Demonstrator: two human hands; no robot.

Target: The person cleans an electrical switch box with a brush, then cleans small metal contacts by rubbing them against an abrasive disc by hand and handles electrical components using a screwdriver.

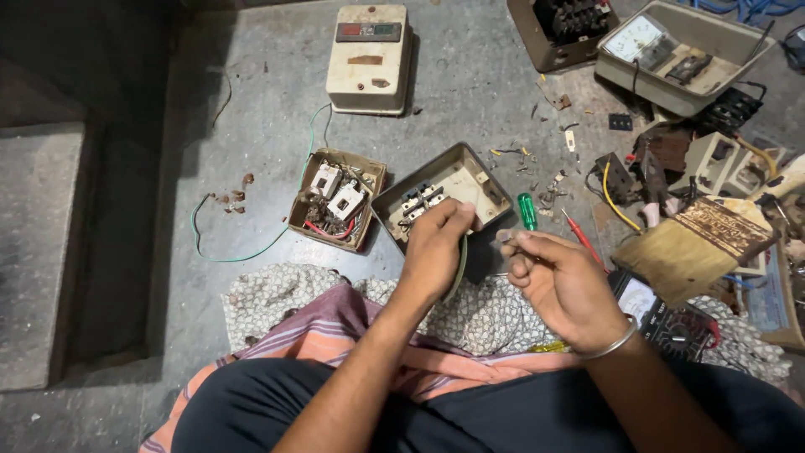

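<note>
My left hand [436, 252] is closed around a thin green wire [462, 267] that curves down past its palm. Its fingertips rest at the near edge of an open beige switch box [470, 172] with a small terminal block inside. To the right, my right hand [558, 283] pinches a small wire end [504, 237] between thumb and fingers; what it is exactly is too small to tell. A metal bangle [616, 342] sits on that wrist. The two hands are a few centimetres apart above my lap cloth [277, 294].
A second open box [338, 200] with white switches and red wires lies left. A cream starter box [369, 57] stands farther off. A green-handled screwdriver [527, 210], red screwdriver [580, 236], multimeter [662, 317], brush [696, 247] and piled electrical parts [671, 50] crowd the right.
</note>
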